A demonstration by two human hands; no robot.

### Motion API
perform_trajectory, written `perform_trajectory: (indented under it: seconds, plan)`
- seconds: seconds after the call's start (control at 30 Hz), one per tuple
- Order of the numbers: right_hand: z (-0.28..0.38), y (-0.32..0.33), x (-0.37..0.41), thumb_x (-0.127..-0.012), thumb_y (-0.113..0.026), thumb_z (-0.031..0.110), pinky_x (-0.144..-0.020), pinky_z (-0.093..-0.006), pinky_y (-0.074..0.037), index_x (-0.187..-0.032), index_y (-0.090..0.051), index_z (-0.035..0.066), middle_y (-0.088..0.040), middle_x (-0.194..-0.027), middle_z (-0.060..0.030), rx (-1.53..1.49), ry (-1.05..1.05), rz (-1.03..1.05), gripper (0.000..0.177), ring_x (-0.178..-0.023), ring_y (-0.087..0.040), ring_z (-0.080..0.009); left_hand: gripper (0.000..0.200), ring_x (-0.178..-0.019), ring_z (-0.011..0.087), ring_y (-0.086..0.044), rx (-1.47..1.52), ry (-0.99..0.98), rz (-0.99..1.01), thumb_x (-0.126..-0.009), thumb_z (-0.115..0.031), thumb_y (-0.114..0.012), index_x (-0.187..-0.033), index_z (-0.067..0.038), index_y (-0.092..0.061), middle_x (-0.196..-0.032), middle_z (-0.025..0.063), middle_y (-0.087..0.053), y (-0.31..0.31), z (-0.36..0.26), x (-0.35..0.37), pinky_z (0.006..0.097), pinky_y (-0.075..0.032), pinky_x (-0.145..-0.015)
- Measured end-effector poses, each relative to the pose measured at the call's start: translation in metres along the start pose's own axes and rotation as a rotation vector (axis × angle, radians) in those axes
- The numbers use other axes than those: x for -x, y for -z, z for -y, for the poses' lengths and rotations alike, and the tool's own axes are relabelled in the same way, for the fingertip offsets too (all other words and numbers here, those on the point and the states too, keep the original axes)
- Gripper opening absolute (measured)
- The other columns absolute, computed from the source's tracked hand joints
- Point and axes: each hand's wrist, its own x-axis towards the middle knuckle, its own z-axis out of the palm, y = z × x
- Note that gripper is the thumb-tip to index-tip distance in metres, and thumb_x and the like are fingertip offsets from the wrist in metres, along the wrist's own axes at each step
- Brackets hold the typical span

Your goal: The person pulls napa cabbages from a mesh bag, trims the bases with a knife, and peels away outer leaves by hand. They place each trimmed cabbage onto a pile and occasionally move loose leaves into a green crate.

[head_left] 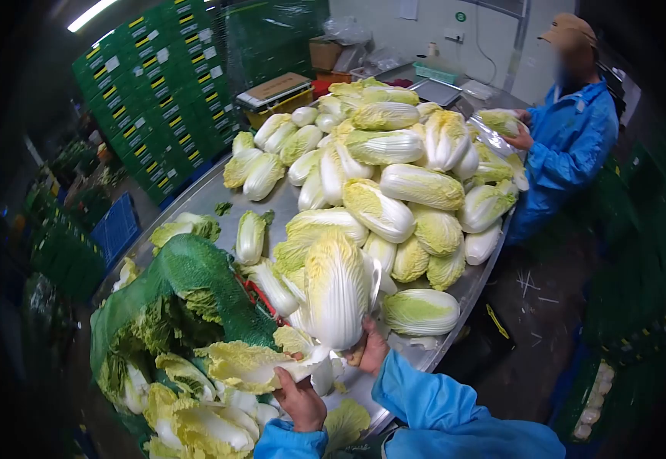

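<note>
A large napa cabbage [337, 294] stands tilted in front of me, its white base toward my body. My right hand [370, 350] grips it low on the right side, near the base. In my left hand [301, 402] is a pale yellow cabbage leaf [245, 367], pinched at its white stem end close beside the cabbage's base. A green mesh bag [214, 279] with leafy cabbage trimmings lies to the left. Another cabbage [422, 312] rests just right of my right hand.
A big pile of napa cabbages [383, 145] covers much of the metal table [199, 197]. At its far right, a person in a blue jacket [566, 149] holds a cabbage. Green crates [153, 99] are stacked at the back left. Loose leaves [214, 424] heap up at front left.
</note>
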Motion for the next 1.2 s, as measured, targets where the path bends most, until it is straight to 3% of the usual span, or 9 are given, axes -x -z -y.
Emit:
perform_trajectory:
  seconds: [0.17, 0.43, 0.5, 0.6, 0.7, 0.77, 0.87, 0.97, 1.2]
  plan:
    - [0.022, -0.058, -0.016, -0.075, -0.073, 0.032, -0.097, -0.0415, -0.043, -0.124, -0.047, 0.006, -0.058, -0.119, -0.008, 0.059, -0.01, -0.003, 0.061, -0.109, -0.056, -0.023, 0.029, -0.099, 0.024, -0.055, 0.054, 0.008, -0.025, -0.097, -0.028, -0.042, -0.114, -0.004, -0.044, -0.104, 0.0102, -0.052, -0.003, -0.002, 0.0, 0.048, -0.047, -0.089]
    - [0.012, -0.005, -0.054, -0.081, -0.061, 0.045, -0.071, -0.0379, -0.055, -0.119, -0.053, 0.015, -0.061, -0.112, -0.0016, -0.083, -0.06, 0.084, 0.049, -0.097, -0.062, -0.022, 0.026, -0.089, 0.0215, -0.056, 0.071, 0.038, -0.088, -0.097, -0.028, -0.041, -0.117, -0.012, -0.042, -0.098, 0.0053, -0.052, 0.036, -0.003, 0.012, 0.0433, -0.047, -0.08]
    - [0.033, -0.027, -0.073, -0.086, -0.056, 0.044, -0.065, -0.0391, -0.055, -0.114, -0.057, 0.015, -0.062, -0.111, -0.0022, -0.013, 0.156, -0.304, 0.04, -0.098, -0.061, -0.0221, 0.027, -0.086, 0.0208, -0.056, 0.015, 0.055, -0.145, -0.096, -0.027, -0.043, -0.117, -0.01, -0.042, -0.101, 0.0077, -0.053, 0.075, -0.004, 0.017, 0.0425, -0.047, -0.079]
    - [0.107, 0.022, -0.099, -0.084, -0.057, 0.047, -0.057, -0.0344, -0.054, -0.113, -0.058, 0.017, -0.066, -0.102, -0.0015, 0.106, -0.006, -0.053, 0.042, -0.087, -0.065, -0.0194, 0.028, -0.083, 0.0214, -0.055, -0.295, 0.101, -0.262, -0.093, -0.018, -0.049, -0.115, -0.004, -0.041, -0.101, 0.01, -0.052, 0.122, -0.024, 0.011, 0.0347, -0.046, -0.08]
    - [0.154, 0.006, -0.106, -0.08, -0.06, 0.052, -0.038, -0.0281, -0.045, -0.106, -0.06, 0.018, -0.067, -0.081, 0.0013, 0.338, -0.046, -0.217, 0.043, -0.058, -0.061, -0.015, 0.057, -0.099, 0.025, -0.054, -0.587, 0.049, -0.204, -0.084, -0.025, -0.061, -0.131, -0.007, -0.034, -0.112, 0.0146, -0.05, 0.165, -0.043, 0.005, 0.0386, -0.043, -0.088]
    - [0.174, 0.004, -0.114, -0.078, -0.064, 0.05, -0.035, -0.0278, -0.041, -0.102, -0.061, 0.017, -0.062, -0.068, 0.0002, 0.713, -0.025, -0.484, 0.041, -0.045, -0.053, -0.014, 0.083, -0.12, 0.0345, -0.038, -1.393, -0.257, -0.118, -0.072, -0.026, -0.071, -0.139, -0.008, -0.025, -0.132, 0.0191, -0.036, 0.191, -0.042, 0.006, 0.0442, -0.03, -0.102]
    - [0.164, -0.002, -0.113, -0.078, -0.069, 0.037, -0.036, -0.0285, -0.036, -0.097, -0.061, 0.009, -0.056, -0.067, -0.0034, 1.2, 0.283, -0.778, 0.035, -0.042, -0.045, -0.0132, 0.099, -0.133, 0.0386, -0.02, -1.905, -0.016, -0.1, -0.061, -0.039, -0.076, -0.142, -0.015, -0.025, -0.143, 0.0184, -0.024, 0.198, -0.037, 0.011, 0.059, -0.009, -0.106]
    - [0.183, 0.062, -0.112, -0.08, -0.065, 0.029, -0.042, -0.0309, -0.036, -0.099, -0.06, 0.005, -0.06, -0.076, -0.0059, 1.48, 0.649, -0.555, 0.031, -0.052, -0.049, -0.0149, 0.094, -0.134, 0.0382, -0.018, -2.01, -0.037, -0.091, -0.059, -0.056, -0.072, -0.139, -0.025, -0.034, -0.145, 0.0136, -0.025, 0.246, -0.025, 0.015, 0.0697, 0.0, -0.099]
    - [0.142, -0.021, -0.063, -0.079, -0.065, 0.032, -0.033, -0.0233, -0.027, -0.098, -0.063, 0.011, -0.041, -0.055, 0.0048, 1.415, 0.572, -0.799, 0.028, -0.038, -0.034, -0.0067, 0.075, -0.127, 0.0396, -0.029, -2.019, -0.178, -0.189, -0.06, -0.063, -0.067, -0.127, -0.032, -0.049, -0.137, 0.005, -0.039, 0.31, -0.066, 0.026, 0.0748, -0.003, -0.096]
